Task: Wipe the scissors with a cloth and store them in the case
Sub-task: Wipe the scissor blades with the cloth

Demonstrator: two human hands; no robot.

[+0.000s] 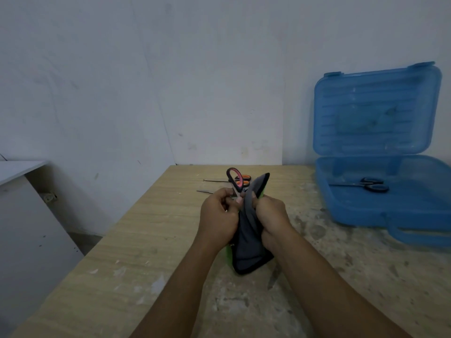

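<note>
**Above the tabletop, blades buried in the cloth**

From the head camera, just above the tabletop (146, 240), my left hand (219, 213) pinches the pink-handled scissors (235, 180) near the pivot. Its fingers are curled, and the handle loop stands up, tilted slightly left. The scissors' long axis runs from that loop down and toward me into the grey cloth (249, 247), where the blades are hidden. My right hand (272, 215) is fisted round the cloth just beside the left, and the cloth's loose end hangs below both. Both forearms reach forward and converge.

The open blue case (415, 208) lies well to the right of my hands, so my right hand is the nearer one. A black-handled pair (363, 184) lies in its base, points to the left. I judge the wiping under way and the storing not yet done. An orange-handled pair (244, 181) lies on the tabletop behind my hands.
</note>
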